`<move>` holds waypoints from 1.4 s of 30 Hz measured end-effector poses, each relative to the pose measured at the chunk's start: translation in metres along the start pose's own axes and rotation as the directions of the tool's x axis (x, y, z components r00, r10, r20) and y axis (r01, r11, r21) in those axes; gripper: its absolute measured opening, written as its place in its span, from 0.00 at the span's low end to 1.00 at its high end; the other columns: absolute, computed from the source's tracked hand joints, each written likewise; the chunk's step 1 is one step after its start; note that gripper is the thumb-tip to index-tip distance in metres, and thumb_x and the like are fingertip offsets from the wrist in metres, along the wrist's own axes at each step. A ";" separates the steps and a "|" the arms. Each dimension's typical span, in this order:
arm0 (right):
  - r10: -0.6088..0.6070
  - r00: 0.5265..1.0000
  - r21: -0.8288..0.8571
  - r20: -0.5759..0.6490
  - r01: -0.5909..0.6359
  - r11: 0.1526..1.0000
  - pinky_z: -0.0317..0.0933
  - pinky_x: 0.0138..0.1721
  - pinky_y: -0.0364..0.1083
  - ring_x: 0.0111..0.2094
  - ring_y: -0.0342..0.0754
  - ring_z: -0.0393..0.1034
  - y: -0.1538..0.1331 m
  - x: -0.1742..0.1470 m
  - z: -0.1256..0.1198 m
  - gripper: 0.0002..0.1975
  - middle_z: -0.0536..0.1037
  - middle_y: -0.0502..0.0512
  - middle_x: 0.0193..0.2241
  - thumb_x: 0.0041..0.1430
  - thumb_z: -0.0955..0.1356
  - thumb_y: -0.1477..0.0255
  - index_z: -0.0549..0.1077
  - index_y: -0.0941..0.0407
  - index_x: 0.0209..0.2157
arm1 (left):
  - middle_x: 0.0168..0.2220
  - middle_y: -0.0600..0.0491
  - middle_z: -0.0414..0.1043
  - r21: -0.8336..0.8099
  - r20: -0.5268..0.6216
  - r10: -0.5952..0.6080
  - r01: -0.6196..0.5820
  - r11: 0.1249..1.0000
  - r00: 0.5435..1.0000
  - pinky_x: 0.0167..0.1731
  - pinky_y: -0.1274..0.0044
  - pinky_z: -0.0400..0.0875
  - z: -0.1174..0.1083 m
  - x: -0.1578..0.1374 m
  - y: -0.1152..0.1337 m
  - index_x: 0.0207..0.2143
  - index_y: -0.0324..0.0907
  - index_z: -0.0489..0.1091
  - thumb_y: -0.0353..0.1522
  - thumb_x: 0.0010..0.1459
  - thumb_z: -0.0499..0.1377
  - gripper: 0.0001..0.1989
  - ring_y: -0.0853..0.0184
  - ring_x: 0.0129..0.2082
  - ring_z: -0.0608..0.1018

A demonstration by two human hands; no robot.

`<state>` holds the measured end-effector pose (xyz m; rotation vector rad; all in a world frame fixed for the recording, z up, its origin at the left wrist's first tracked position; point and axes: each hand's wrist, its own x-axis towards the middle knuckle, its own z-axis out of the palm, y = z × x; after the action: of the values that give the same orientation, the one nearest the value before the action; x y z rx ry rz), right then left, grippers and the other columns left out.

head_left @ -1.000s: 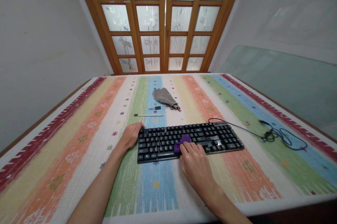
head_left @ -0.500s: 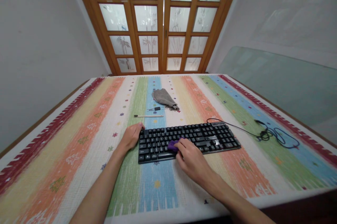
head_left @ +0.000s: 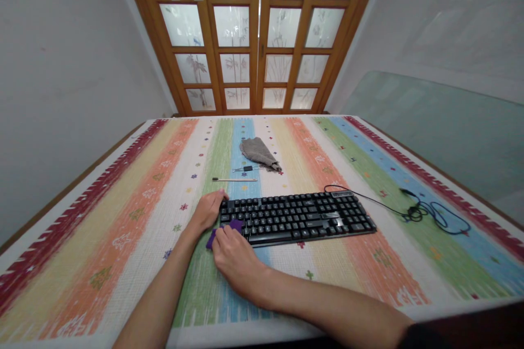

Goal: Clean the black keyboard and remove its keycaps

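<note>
The keyboard [head_left: 292, 218] lies flat and keys up in the middle of the near half of the table, its long side running left to right. Its near left corner is covered by a purple cloth [head_left: 234, 225], part of which extends past the keyboard's left edge. The right hand [head_left: 235, 253] holds this cloth pinched in bent fingers, its forearm crossing in from the near right. The left hand [head_left: 208, 210] is at the far left corner, fingers curled and touching the edge; whether they grip or only rest cannot be told. The two hands are near each other.

Beyond the far edge, a brush [head_left: 236, 179] lies crosswise, head to the left. Farther on are a small black object [head_left: 248, 168] with thin metal ends and a grey cloth [head_left: 257, 151]. A cable [head_left: 368, 197] leaves the keyboard's far right side and ends in a loose coil well to the right.

Striped tablecloth [head_left: 352, 261] gives sliding room between the keyboard's near edge and the table's near edge. Wooden doors [head_left: 258, 59] stand past the far edge.
</note>
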<state>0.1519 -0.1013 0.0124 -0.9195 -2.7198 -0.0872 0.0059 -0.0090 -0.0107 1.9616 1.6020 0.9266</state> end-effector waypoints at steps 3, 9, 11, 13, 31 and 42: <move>0.115 0.992 -0.052 0.051 -0.112 0.992 0.63 0.33 0.49 0.36 0.53 0.64 -0.006 -0.003 -0.005 0.07 0.71 0.63 0.32 0.61 0.63 0.83 0.73 0.66 0.35 | 0.31 0.49 0.78 0.000 0.004 -0.004 0.004 1.000 1.000 0.44 0.69 0.71 0.000 0.000 0.000 0.28 0.42 0.73 0.45 0.66 0.38 0.29 0.61 0.34 0.78; 0.171 0.982 -0.054 0.077 -0.167 0.984 0.64 0.35 0.50 0.38 0.54 0.65 -0.003 -0.007 -0.013 0.07 0.73 0.65 0.36 0.59 0.64 0.83 0.74 0.65 0.36 | 0.32 0.48 0.78 0.010 -0.007 -0.001 0.001 1.000 1.000 0.44 0.69 0.71 -0.001 -0.001 0.002 0.29 0.42 0.73 0.45 0.66 0.38 0.29 0.61 0.35 0.78; 0.192 0.974 -0.075 0.120 -0.184 0.980 0.64 0.36 0.51 0.38 0.54 0.65 0.000 -0.005 -0.018 0.06 0.73 0.66 0.34 0.58 0.65 0.83 0.75 0.65 0.35 | 0.32 0.48 0.78 0.016 -0.005 0.001 -0.001 1.000 1.000 0.44 0.69 0.71 -0.001 -0.001 0.003 0.29 0.42 0.73 0.45 0.66 0.38 0.29 0.61 0.34 0.78; 0.186 0.967 -0.093 0.174 -0.172 0.981 0.64 0.36 0.51 0.38 0.54 0.66 0.004 -0.001 -0.024 0.05 0.73 0.66 0.32 0.57 0.66 0.82 0.75 0.66 0.33 | 0.32 0.48 0.79 0.023 0.000 0.005 -0.005 1.000 1.000 0.43 0.69 0.71 -0.001 -0.001 0.003 0.29 0.42 0.73 0.44 0.66 0.38 0.29 0.61 0.34 0.78; -0.011 1.000 -0.076 0.024 0.013 0.997 0.63 0.35 0.49 0.37 0.52 0.64 0.013 -0.010 -0.009 0.06 0.72 0.62 0.34 0.62 0.64 0.81 0.73 0.63 0.34 | 0.33 0.48 0.78 0.030 0.000 0.013 -0.013 0.999 1.000 0.45 0.68 0.70 -0.001 -0.001 0.002 0.30 0.42 0.72 0.44 0.66 0.38 0.28 0.61 0.35 0.78; -0.061 0.997 0.039 0.037 0.059 0.997 0.61 0.41 0.49 0.40 0.52 0.63 0.037 -0.012 -0.013 0.06 0.73 0.59 0.36 0.63 0.63 0.81 0.72 0.62 0.36 | 0.32 0.48 0.78 0.045 0.001 0.009 -0.009 0.999 1.000 0.44 0.68 0.70 0.000 -0.001 0.005 0.29 0.43 0.71 0.44 0.67 0.37 0.28 0.60 0.35 0.78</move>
<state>0.1863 -0.0807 0.0205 -0.8375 -2.7749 -0.0305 0.0086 -0.0107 -0.0073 2.0014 1.6286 0.9006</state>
